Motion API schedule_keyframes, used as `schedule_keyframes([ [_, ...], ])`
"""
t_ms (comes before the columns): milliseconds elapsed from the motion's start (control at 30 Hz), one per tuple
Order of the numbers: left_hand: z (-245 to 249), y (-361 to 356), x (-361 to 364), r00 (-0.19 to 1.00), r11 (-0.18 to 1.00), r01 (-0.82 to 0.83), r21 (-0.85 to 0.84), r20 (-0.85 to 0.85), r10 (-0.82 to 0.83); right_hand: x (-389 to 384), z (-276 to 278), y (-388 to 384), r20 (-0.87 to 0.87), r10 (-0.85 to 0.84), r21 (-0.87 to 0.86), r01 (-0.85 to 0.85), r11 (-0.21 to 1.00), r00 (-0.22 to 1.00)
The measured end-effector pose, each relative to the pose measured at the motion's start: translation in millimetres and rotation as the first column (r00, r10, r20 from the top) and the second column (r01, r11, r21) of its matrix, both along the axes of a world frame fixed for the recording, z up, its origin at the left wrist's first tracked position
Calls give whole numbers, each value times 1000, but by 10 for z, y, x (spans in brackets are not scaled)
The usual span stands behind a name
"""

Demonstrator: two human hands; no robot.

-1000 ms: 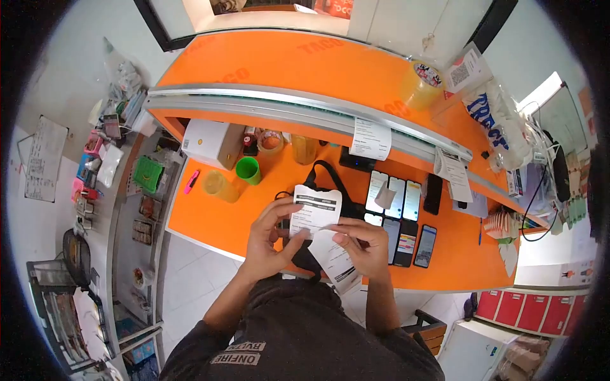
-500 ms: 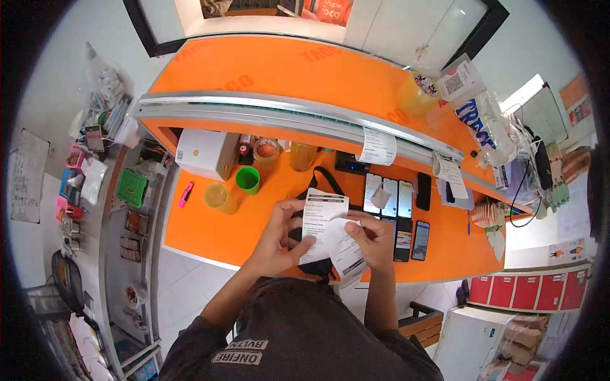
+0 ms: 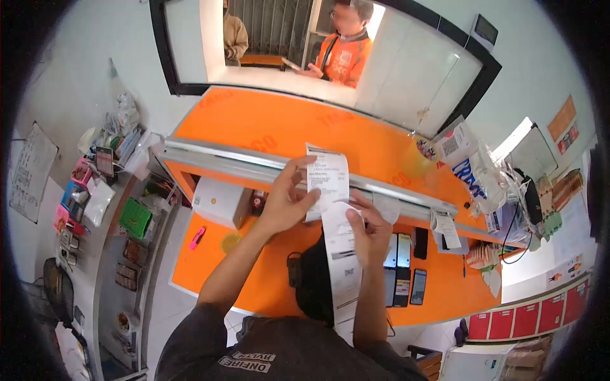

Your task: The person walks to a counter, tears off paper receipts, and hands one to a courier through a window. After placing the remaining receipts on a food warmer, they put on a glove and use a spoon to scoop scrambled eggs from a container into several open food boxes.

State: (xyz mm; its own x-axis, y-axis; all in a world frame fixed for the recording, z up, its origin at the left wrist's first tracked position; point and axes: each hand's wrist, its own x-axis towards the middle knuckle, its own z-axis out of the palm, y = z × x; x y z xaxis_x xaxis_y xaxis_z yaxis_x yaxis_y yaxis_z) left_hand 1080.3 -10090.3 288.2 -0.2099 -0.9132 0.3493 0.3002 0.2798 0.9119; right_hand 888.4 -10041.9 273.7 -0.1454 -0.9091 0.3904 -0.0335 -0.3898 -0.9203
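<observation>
My left hand pinches the left side of a printed paper receipt, raised in front of the silver counter edge. My right hand grips a second long receipt, thumb on its front. This strip hangs down past a black bag toward my lap. The two papers meet or overlap between my hands; whether they are joined I cannot tell. Several phones lie on the orange desk to the right of my right hand.
Beyond the upper orange counter, a person in an orange jacket stands at the window, with another person to the left. A white printer and pink marker are at left. Plastic bags sit at right.
Both hands have risen with the receipts, and more of the long strip shows below. The view has tilted up, bringing the people at the window into sight.
</observation>
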Motion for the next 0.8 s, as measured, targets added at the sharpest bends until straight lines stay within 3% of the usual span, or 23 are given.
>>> schedule_keyframes([
  [33, 2, -151, 11, 1000, 1000, -1, -15, 0, 1, 76, 40, -30, 0, 1, -15, -1, 1000, 1000],
  [100, 62, -470, 34, 991, 990, -131, -45, -27, 130, 197, 139, -49, -292, -264, -277, 183, 943, 919],
  [133, 132, -629, 38, 978, 976, -209, -67, -30, 208, 261, 166, -39, -326, -211, -243, 134, 961, 921],
  [167, 174, -841, 45, 977, 975, -212, -73, -34, 210, 351, 170, -5, -209, -15, -140, -15, 990, 978],
  [200, 180, -1108, 57, 949, 937, -311, -159, 5, 316, 424, 208, 1, -200, 169, -116, -195, 974, 965],
  [267, 107, -1692, 95, 878, 851, -445, -278, 54, 476, 653, 262, -27, -192, 474, -163, -504, 848, 859],
  [333, 176, -2105, 143, 843, 811, -490, -318, 62, 534, 847, 293, 38, -203, 564, -173, -597, 784, 800],
  [400, 301, -2356, 187, 826, 857, -504, -111, 227, 515, 889, 335, 101, -213, 592, -185, -627, 757, 778],
  [433, 240, -2590, 239, 827, 857, -502, -115, 225, 515, 872, 342, 120, -220, 591, -206, -630, 749, 776],
  [500, -48, -3137, 419, 529, 657, -568, -496, 391, 753, 785, 346, 166, -227, 584, -228, -626, 746, 779],
  [533, -85, -3295, 511, 535, 661, -562, -497, 391, 749, 688, 351, 186, -204, 564, -224, -599, 769, 800],
  [600, -120, -3535, 688, 440, 736, -396, -548, 590, 676, 508, 296, 201, -202, 465, -235, -504, 831, 862],
  [633, -82, -3570, 739, 449, 745, -385, -545, 595, 667, 425, 268, 197, -198, 454, -231, -492, 839, 869],
  [700, -56, -3591, 826, 210, 829, -238, -507, 806, 553, 254, 201, 241, -182, 340, -129, -365, 922, 923],
  [733, -71, -3585, 855, 132, 840, -261, -475, 845, 519, 180, 305, 296, -253, 300, 14, -306, 952, 920],
  [800, -24, -3489, 854, -10, 808, -336, -485, 859, 511, 77, 328, 280, -313, 249, 56, -244, 968, 916],
])
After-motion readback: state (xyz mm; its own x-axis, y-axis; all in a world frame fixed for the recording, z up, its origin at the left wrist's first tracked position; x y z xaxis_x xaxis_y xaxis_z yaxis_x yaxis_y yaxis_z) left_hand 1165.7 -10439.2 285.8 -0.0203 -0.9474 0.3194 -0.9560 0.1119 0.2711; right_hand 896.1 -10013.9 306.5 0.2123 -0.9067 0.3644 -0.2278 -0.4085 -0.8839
